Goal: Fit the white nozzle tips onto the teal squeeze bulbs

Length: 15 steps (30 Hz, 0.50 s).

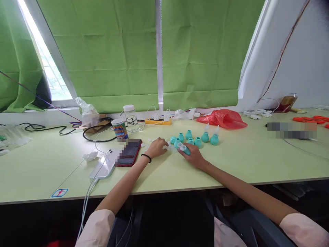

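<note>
"Head view: see anything likely to go wrong?"

"Could easily knock over the open-mouthed teal bulbs just beyond the right hand, through too wide a sweep of the knuckles. Could also scatter the loose translucent plastic pieces, by raking too hard with the fingers."

"And with the held squeeze bulb?"

"Might twist or slip if pinched too hard, being probably soft. Might leave the translucent nozzle crooked, if pushed from one side."

"Now describe the grip."

"Right hand: closed around the squeeze bulb, tilted, with the nozzle end towards the left hand. Left hand: partly open, fingers curled down at the plastic pieces; impossible to tell whether pinching one."

"Where to find the held bulb?"

"Just above the green tabletop or touching it, hard to tell which; near the open-mouthed bulbs, to the left of the two nozzle-topped bulbs."
</note>
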Available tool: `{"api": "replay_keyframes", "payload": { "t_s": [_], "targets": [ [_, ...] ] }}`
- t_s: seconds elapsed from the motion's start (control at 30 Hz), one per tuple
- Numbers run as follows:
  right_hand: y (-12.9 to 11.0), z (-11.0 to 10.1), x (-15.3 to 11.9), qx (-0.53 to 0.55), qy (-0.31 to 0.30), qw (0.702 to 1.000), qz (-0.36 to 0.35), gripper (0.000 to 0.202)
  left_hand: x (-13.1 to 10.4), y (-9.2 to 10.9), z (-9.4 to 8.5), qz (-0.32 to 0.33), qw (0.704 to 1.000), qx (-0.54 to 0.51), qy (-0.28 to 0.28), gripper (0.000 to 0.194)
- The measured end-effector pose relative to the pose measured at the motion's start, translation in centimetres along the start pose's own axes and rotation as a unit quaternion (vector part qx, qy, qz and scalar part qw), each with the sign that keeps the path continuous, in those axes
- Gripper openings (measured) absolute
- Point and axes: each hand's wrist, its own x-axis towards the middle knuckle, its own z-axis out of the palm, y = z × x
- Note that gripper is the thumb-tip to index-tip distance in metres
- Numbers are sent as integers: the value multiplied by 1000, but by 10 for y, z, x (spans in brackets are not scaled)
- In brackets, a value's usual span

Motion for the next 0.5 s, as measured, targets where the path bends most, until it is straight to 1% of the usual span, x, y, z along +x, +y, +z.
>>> {"api": "replay_keyframes", "payload": {
  "t_s": [0.07,0.13,0.23,0.3,0.37,0.5],
  "targets": [
    [1,3,0,1,12,1000,6,21,0,-6,0,5,999,-35,21,23],
    [2,6,-1,-2,3,1000,-2,22,2,-9,1,1,997,-54,50,24],
    [1,7,-3,-6,-27,999,-22,19,5,-4,5,-2,997,-27,75,27],
    [0,7,-3,-7,-40,999,-31,16,6,3,8,0,997,11,72,28],
    [0,7,-3,-7,-37,999,-36,14,6,10,10,2,998,37,59,28],
    [0,7,-3,-5,-35,999,-35,13,4,17,10,-3,998,61,32,29]
  ]
}}
